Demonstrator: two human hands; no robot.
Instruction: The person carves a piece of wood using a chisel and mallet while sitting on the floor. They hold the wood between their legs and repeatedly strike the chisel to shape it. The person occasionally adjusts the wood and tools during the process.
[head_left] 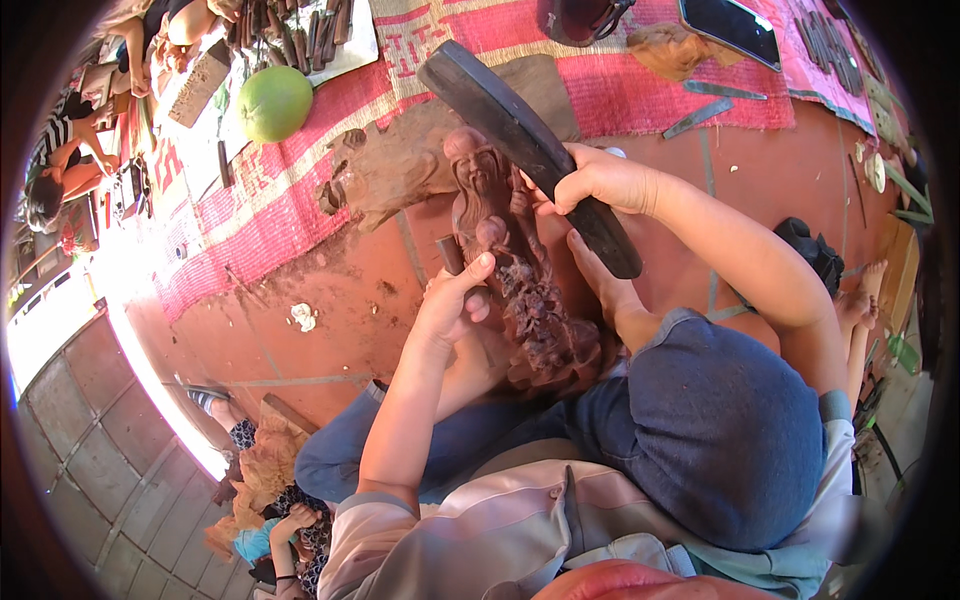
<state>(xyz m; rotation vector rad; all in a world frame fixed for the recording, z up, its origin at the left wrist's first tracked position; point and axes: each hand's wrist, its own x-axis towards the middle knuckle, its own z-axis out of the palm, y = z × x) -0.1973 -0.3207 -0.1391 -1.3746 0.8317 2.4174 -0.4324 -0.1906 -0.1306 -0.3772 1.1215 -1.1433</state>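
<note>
A reddish-brown wood carving of a bearded figure (487, 190) stands tilted between my legs, with deeply cut detail (540, 320) toward its base. My right hand (590, 183) is closed round a long, dark wooden mallet (510, 125), a flat bar held slantwise over the carving's right side. At the carving's left edge, my left hand (455, 300) is closed, thumb up, round a chisel (450, 254). Only the chisel's short brown handle end shows; its blade is hidden. My bare foot (600, 270) is beside the carving.
Behind the carving lies a rough piece of wood (395, 165). A red patterned mat (270, 235) holds a green round fruit (275, 104), several tools (320, 38) and a phone (732, 28). Wood dust and a pale scrap (303, 317) lie on the tiles. Other people (75, 160) sit at left.
</note>
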